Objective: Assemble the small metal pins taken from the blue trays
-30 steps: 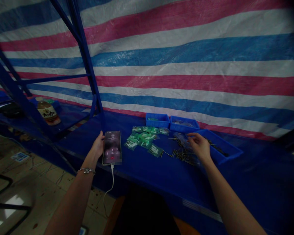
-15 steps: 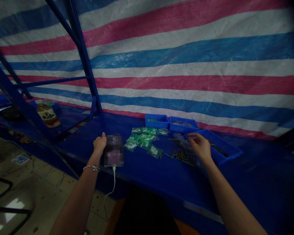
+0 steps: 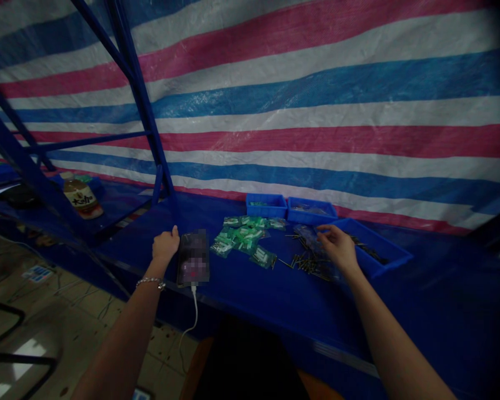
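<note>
My left hand (image 3: 165,245) is at the left side of a phone (image 3: 194,260), its fingers curled in and nothing visible in them. A small gap shows between hand and phone. The phone lies face up with its screen lit and a white cable plugged into its near end. My right hand (image 3: 339,248) hovers over a loose pile of dark screws (image 3: 306,262) and a clear plastic bag (image 3: 310,236). Its thumb and fingers come together in a pinch; what they hold is too small to tell. Left of the screws lie several small clear packets (image 3: 245,236) with green and white contents.
Two small blue bins (image 3: 266,210) stand at the back, and a larger blue tray (image 3: 379,261) with dark screws sits right of my right hand. A blue metal frame (image 3: 144,105) rises at left, with a drink bottle (image 3: 82,197) behind it. A striped tarp (image 3: 316,141) hangs behind the table.
My left hand has drawn slightly left, away from the phone's edge. My right hand stays over the screws almost unmoved.
</note>
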A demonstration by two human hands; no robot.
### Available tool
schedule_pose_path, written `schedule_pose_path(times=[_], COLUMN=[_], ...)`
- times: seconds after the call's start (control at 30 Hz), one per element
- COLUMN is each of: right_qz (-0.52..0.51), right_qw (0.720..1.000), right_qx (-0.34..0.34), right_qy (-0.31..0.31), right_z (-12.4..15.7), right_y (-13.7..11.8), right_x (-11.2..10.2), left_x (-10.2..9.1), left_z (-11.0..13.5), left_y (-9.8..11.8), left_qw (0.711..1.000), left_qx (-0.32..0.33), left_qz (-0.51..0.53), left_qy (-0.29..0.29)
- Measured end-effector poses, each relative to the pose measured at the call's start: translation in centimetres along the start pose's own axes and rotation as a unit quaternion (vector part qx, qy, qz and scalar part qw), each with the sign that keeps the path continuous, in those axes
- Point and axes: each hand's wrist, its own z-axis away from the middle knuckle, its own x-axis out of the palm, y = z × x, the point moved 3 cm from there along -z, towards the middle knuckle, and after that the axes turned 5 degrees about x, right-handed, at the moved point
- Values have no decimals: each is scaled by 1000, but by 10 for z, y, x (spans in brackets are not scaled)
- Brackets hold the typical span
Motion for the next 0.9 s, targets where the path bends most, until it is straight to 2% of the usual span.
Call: schedule_pose_path(times=[0.2,0.27,0.4,0.47,0.57,0.73,0.9], right_qz=[-3,-1,9,14,16,-4,-14], right_qw=[1000,1000,1000,1000,1000,1000,1000], right_qx=[-11,-9,-5,-4,-3,0,-7], right_qy=[4,2,-1,1,1,-8,-5], right_z=[-2,-2,-1,-1,0,1,1], right_y=[4,5,5,4,3,3,1], right_x=[1,1,1,0,-1,0,0], left_x=[-3,-3,-4,-5,-5,3,6], left_z=[18,19,21,24,29,33,33], left_y=[-12,-15,-15,-13,-11,-13,-26], left_qw=[996,995,998,998,999,987,966], left_qx=[56,54,16,3,19,54,35], left_qz=[50,79,64,51,42,144,251], left_qy=[48,40,-23,-24,-5,-54,-45])
